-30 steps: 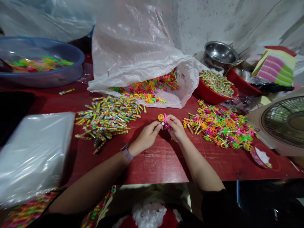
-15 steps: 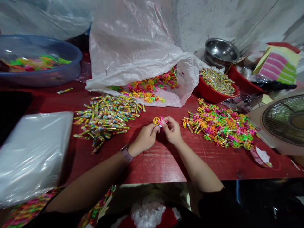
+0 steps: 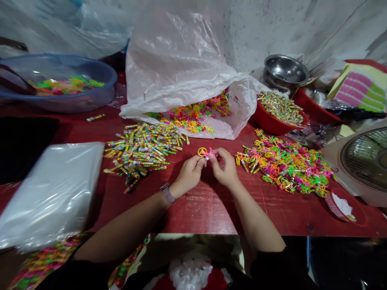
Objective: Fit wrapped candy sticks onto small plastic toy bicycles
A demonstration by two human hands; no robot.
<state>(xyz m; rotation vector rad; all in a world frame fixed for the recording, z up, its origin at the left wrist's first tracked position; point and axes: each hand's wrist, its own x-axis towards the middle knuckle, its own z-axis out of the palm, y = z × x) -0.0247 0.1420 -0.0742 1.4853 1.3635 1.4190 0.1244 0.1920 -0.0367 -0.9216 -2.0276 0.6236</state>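
Note:
Above the middle of the red table, both hands meet at a small pink-and-yellow plastic toy (image 3: 202,152) with a round, spoked yellow wheel. My left hand (image 3: 191,172) pinches its near side between thumb and fingers; a small white bit shows by the thumb, its kind unclear. Closed on the toy's pink part is my right hand (image 3: 225,167), its fingers hiding much of it. Left of the hands lies a pile of thin candy-filled tubes (image 3: 146,149). To the right is a heap of bright plastic toys (image 3: 290,165), with some tubes among them.
Behind the hands, a white plastic bag (image 3: 187,92) opens over more toys. A blue basin (image 3: 60,106) and stacked clear bags (image 3: 60,189) are at left. At right are a red bowl (image 3: 272,125) of tubes, a steel bowl (image 3: 284,70), a fan (image 3: 365,161) and a small basket (image 3: 334,207).
Both hands have stayed together on the toy, shifting it slightly. The yellow wheel has turned to face the camera more, and my right fingers have changed their grip. The view has swung a little.

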